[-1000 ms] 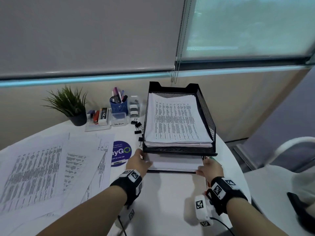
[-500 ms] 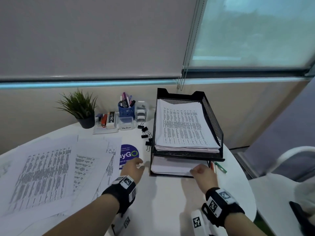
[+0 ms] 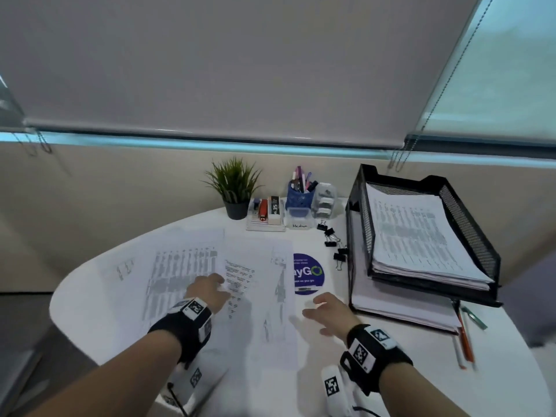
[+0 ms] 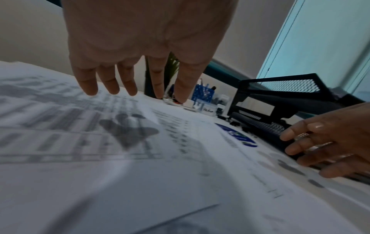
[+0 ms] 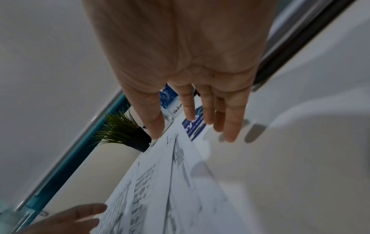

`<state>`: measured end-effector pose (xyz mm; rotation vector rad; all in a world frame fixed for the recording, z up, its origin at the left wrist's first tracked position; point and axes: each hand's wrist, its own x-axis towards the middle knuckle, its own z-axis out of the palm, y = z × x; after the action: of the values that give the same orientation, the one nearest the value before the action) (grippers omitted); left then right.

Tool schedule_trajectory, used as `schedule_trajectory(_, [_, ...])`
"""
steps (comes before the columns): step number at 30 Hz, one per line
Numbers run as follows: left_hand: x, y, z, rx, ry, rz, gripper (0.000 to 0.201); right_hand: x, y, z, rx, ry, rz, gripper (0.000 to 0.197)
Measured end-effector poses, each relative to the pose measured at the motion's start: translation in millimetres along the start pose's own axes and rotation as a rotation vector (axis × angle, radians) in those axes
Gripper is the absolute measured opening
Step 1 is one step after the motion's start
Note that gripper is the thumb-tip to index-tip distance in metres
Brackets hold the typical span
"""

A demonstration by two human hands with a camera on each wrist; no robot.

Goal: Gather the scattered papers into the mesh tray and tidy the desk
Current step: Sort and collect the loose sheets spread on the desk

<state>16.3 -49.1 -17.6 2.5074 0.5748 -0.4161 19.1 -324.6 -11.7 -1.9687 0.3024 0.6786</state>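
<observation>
Several printed sheets, the scattered papers [image 3: 186,275] [image 4: 120,142] [image 5: 170,182], lie overlapping across the left half of the round white desk [image 3: 331,371]. My left hand [image 3: 207,288] [image 4: 130,85] hovers just above them with fingers spread and straight, holding nothing. To their right, my right hand [image 3: 325,311] [image 5: 200,123] is open above the bare desk at the papers' right edge. The black mesh tray [image 3: 469,224] [image 4: 280,88] stands at the right, its upper tier stacked with paper [image 3: 415,236] and more paper [image 3: 403,308] in the lower tier.
A potted plant [image 3: 234,188], a blue pen cup [image 3: 298,197], a stapler set [image 3: 267,212] and small clear boxes [image 3: 323,200] line the back. Black binder clips [image 3: 334,242] and a round blue sticker [image 3: 307,273] lie left of the tray. Pens [image 3: 464,338] lie at the tray's front right.
Both hands have left the tray's lower tier and moved left, the left hand now over the scattered sheets. The head view has swung left.
</observation>
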Motion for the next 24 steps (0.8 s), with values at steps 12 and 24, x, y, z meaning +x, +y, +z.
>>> schedule_trajectory(12, [26.0, -124.2, -35.9, 0.195, 0.013, -0.076, 0.070, 21.9, 0.9, 82.9, -0.240, 0.322, 0.136, 0.092])
schedule_trajectory(24, [12.6, -111.0, -15.4, 0.356, -0.077, 0.194, 0.090, 27.1, 3.5, 82.8, -0.205, 0.365, 0.182, 0.085])
